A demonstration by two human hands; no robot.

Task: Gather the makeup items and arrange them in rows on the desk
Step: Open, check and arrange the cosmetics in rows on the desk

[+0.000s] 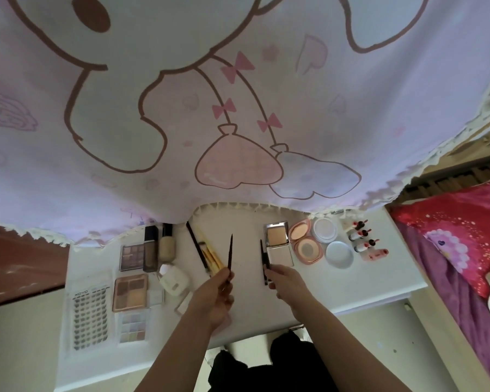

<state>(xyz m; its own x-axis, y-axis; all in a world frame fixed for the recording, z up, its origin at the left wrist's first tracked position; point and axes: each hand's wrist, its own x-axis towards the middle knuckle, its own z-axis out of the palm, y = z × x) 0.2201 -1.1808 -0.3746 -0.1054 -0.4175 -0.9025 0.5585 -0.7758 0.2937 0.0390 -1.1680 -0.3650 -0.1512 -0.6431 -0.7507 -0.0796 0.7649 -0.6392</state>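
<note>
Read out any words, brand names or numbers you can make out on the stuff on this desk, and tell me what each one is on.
"XOYO": printed at the top of the false lash sheet.
White compact case: a small label, too blurred to read.
Small red-capped bottles: any print is too small to read.

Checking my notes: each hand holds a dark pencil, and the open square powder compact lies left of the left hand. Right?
Not quite. The head view shows the square powder compact right of the right hand. Each hand, including the left hand, does hold a dark pencil.
</note>
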